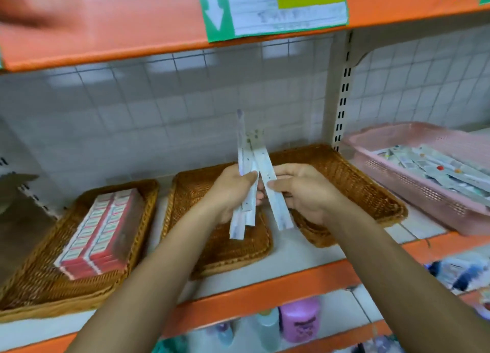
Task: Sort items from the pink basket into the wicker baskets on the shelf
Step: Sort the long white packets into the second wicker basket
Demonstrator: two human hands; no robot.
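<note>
Above the shallow brown wicker basket (pixel 249 252), long white paper packets (pixel 245 151) stand near upright.
Left hand (pixel 230 191) grips the bundle; right hand (pixel 299 191) pinches one slanted packet (pixel 279 214); pink plastic basket (pixel 413 191) lies rightward.

Three brown woven wicker baskets in a row on the white shelf board (pixel 297 254): left basket (pixel 39 294), middle basket (pixel 230 249), right basket (pixel 352 183). One pink plastic lattice basket (pixel 413 191) at the far right. Two bare hands: left hand (pixel 230 191) and right hand (pixel 305 191). Long flat white packets (pixel 245 151) in the hands: about three in the left, overlapped and hard to separate, and one single packet (pixel 275 206) in the right. Many more of the same kind in the pink basket, too blurred for a count. One block of red-and-white cardboard boxes (pixel 100 230) in the left basket, in two columns, exact number impossible to tell. One green-edged paper label (pixel 273 8) on the orange shelf edge (pixel 132 34) above. One lilac plastic jar (pixel 299 321) on the level below.
</note>
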